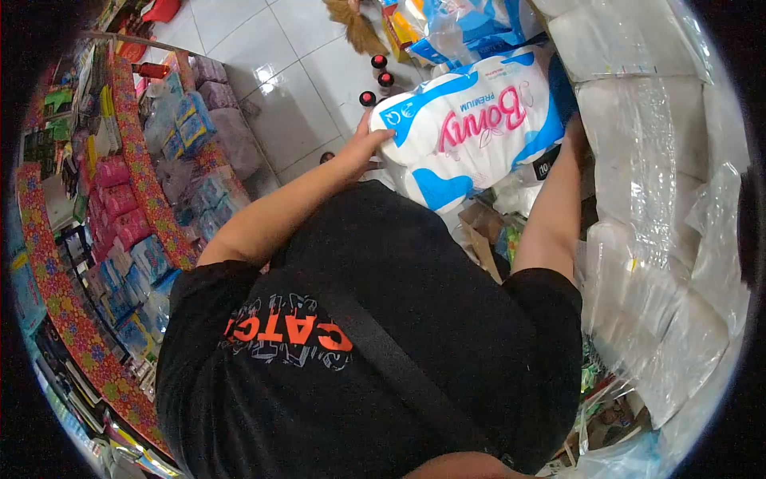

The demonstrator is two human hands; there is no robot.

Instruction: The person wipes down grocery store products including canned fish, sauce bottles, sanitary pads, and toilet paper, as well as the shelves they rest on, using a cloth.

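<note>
A large white, blue and pink pack of paper rolls (479, 128) marked "Bonny Premium" is held out in front of my black shirt, its print upside down in the view. My left hand (365, 150) grips the pack's left end, fingers partly hidden behind it. At the right end, my right hand (574, 136) is against the pack, mostly in shadow, its fingers hidden. Several dark bottles with red caps (368, 99) stand on the floor just beyond the pack's left end.
Shelves with flowered edging (128, 144) and pink and blue packets line the left. Tall stacks of plastic-wrapped white packs (638, 128) rise close on the right. Another blue-white pack (471, 28) and a brown broom head (351, 25) are at the top, over white floor tiles (279, 104).
</note>
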